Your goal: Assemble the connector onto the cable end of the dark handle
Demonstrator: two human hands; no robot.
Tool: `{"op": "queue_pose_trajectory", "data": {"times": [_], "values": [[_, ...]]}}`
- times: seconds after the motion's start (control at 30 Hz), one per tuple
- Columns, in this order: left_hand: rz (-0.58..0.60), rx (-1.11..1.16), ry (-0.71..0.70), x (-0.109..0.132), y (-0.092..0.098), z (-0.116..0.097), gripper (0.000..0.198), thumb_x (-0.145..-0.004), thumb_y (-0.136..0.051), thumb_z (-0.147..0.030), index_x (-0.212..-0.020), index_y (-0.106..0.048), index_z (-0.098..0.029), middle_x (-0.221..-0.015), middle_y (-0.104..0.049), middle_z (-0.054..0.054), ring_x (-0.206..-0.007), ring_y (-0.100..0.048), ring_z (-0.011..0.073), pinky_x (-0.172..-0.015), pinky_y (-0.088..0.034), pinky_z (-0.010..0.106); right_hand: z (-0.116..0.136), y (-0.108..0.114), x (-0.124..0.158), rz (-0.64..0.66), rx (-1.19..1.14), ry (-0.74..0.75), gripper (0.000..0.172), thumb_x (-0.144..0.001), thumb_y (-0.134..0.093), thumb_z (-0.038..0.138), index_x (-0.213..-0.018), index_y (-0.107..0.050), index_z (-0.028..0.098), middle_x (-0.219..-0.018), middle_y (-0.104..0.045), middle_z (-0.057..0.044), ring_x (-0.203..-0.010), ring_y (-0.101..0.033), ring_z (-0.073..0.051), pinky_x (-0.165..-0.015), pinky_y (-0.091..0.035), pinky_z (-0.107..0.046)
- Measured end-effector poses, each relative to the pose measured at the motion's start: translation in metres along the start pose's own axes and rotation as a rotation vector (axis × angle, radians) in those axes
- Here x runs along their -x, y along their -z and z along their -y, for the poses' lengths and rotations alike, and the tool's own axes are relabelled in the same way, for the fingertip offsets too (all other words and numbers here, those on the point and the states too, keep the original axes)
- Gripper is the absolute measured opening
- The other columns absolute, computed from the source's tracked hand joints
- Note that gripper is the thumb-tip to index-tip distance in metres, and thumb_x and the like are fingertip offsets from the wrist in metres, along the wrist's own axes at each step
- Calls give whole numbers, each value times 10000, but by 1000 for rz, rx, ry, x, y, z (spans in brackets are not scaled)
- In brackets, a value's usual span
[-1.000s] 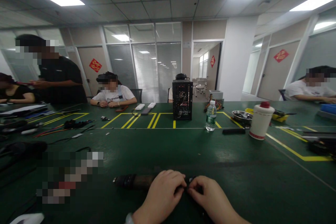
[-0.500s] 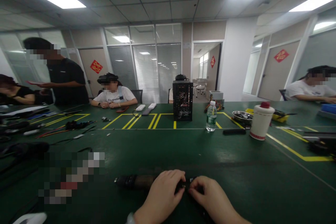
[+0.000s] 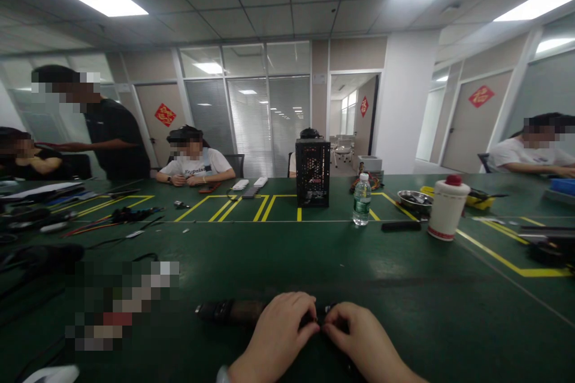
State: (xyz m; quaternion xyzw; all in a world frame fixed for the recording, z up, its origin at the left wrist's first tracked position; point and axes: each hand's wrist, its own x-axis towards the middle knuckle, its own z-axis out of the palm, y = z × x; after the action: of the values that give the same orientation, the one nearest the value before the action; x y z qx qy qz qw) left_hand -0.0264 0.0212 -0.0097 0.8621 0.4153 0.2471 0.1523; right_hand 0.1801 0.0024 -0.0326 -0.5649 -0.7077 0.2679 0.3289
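Note:
My left hand lies low in the view, fingers curled and thumb brought in towards the index finger, pinching at something small and dark. Close beside it, my right hand has thumb and fingertips pressed together; whatever they hold is too small and hidden to name. The fingertips of both hands almost meet. A long dark cylindrical tool with a brownish body and a pale metallic tip lies on the green table, running behind my left hand. Dark parts show around and under my right hand, mostly covered.
Ahead stand a black computer case, a water bottle and a white bottle with a red cap. A metal bowl and a black bar lie nearby. Cables spread at left. Several people sit or stand around the table.
My hands stay almost in place, with the left thumb and fingertips shifting slightly towards the right hand. At the far left, the standing person leans further left.

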Motion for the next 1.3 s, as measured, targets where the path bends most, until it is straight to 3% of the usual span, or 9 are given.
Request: {"op": "queue_pose_trajectory", "data": {"times": [0.3,0.6,0.8,0.93,1.13,1.3], "values": [[-17,-22,-10,2,1,-3,189,-844,-645,-123,-976,-608,-253,-1037,-650,-27,-976,-577,201,-887,-401,325,0,1,1,-12,19,19,98,-834,-670,205,-767,-737,228,-796,-709,21,-737,-647,-165,-652,-422,-204],[11,-16,-84,1,3,-4,232,-829,-588,-76,-965,-630,-260,-1112,-658,-28,-1065,-569,209,-930,-391,342,3,2,1,-5,1,17,113,-824,-660,186,-777,-748,237,-795,-715,22,-738,-656,-167,-667,-435,-205],[-27,-26,-17,2,2,-4,240,-803,-642,-124,-1001,-614,-256,-1094,-658,-14,-1010,-583,219,-909,-413,353,2,2,1,-3,1,5,98,-819,-663,188,-773,-741,228,-791,-715,18,-730,-658,-168,-663,-438,-206],[-11,-18,-49,1,2,-3,187,-828,-616,-111,-952,-620,-252,-1133,-656,-23,-1067,-574,215,-936,-399,351,2,2,0,-1,4,2,101,-823,-661,188,-784,-744,231,-793,-715,18,-727,-656,-167,-664,-438,-207],[-3,-59,-27,2,2,-4,293,-806,-648,-126,-1064,-615,-262,-1132,-648,-8,-1050,-576,221,-940,-404,350,1,0,0,-2,1,4,101,-813,-665,176,-773,-743,226,-788,-714,13,-729,-656,-170,-666,-438,-206],[-3,-45,-23,2,2,-3,180,-838,-659,-148,-974,-607,-254,-1101,-653,-26,-1025,-575,214,-922,-397,347,1,1,0,-2,-10,3,101,-819,-664,187,-775,-742,232,-777,-709,20,-711,-653,-163,-644,-434,-202]]}}
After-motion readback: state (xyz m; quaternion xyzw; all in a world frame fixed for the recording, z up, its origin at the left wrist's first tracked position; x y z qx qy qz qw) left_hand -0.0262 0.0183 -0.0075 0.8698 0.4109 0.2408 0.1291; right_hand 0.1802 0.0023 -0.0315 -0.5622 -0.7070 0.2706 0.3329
